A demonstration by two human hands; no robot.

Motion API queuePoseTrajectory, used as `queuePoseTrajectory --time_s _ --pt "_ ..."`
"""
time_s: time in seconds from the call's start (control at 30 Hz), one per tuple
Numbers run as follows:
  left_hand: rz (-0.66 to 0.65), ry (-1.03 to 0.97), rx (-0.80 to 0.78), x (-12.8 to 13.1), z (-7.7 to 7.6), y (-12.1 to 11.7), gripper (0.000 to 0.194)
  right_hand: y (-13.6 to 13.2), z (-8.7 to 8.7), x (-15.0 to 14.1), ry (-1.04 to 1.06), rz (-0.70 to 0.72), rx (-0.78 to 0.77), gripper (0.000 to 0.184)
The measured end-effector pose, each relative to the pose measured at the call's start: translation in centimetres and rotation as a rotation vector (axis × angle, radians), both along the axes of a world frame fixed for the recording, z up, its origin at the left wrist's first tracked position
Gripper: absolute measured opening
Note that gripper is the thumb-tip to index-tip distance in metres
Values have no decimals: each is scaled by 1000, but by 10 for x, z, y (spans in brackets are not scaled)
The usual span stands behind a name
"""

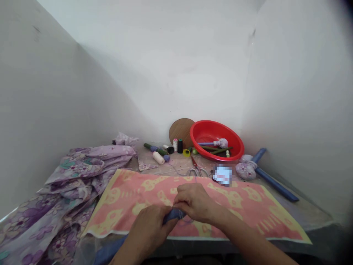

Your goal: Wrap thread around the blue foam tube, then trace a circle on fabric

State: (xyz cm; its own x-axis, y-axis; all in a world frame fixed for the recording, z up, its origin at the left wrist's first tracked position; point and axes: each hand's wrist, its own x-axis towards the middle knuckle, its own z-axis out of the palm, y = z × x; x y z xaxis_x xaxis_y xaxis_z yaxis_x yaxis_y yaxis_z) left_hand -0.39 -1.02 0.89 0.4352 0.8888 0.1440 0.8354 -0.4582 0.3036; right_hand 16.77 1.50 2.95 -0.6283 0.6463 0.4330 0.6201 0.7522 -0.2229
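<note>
My left hand is wrapped around a long blue cloth-covered stick, which slants from the lower left up to the middle of the mat. Turns of thin thread show around its end, between my hands. There my right hand is closed in a pinch against the stick, and a thin purple thread runs to it from a small purple ball. What lies inside the right fingertips is mostly hidden. Both hands are above a pink and yellow patterned cloth.
Purple floral fabric is heaped at left. Behind the cloth are scissors, thread spools, a white roll and a brown disc. A red basin holds sticks. Blue sticks with a floral cloth bundle lie at right.
</note>
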Motion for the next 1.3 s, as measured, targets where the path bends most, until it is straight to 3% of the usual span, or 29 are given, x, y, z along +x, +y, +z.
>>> queuePoseTrajectory --time_s 0.1,0.23,0.5,0.67,0.8,0.97,1.1,1.3 --pt "-107 -78 -97 -2 1 0 22 12 6 5 -16 131 -76 11" --pt "-180 -116 -214 -4 0 -1 20 23 1 9 76 214 -254 17" --pt "-278 -274 -277 -6 6 -6 12 31 -20 9 382 239 -749 23" --pt "-260 -412 -291 -2 12 -8 11 34 -32 11 532 182 -988 25" --pt "-189 -641 -345 5 9 -5 17 23 -40 7 788 8 -1004 20" --pt "-41 -931 -470 10 -9 3 26 12 -52 -4 1021 51 -938 22" --pt "-15 -1032 -481 9 -14 10 37 9 -51 -11 1038 14 -867 29" --pt "58 -1081 -519 2 -4 10 34 4 -47 -12 871 -16 -725 31"
